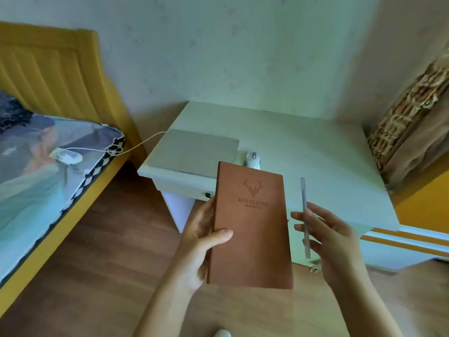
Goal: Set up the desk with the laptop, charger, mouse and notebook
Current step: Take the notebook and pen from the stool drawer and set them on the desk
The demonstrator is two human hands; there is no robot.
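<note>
Left hand [201, 242] fingers clamp the notebook [251, 229] along its left edge; it looks stiff, light, easily pinched. Right hand [325, 237] fingers pinch a slim pen [305, 215].

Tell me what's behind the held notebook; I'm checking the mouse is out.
Behind the notebook sits the white mouse beside the closed laptop on the desk. The mouse's near end is covered.

Pale patterned wall [218, 45] behind a white desk [315, 147] set in the corner; brown wood floor [109, 251] below; yellow bed [48, 69] with ribbed headboard and printed sheet at left; brown patterned curtain [413, 113] at right, above an orange panel [422, 203]; soft greenish daylight
</note>
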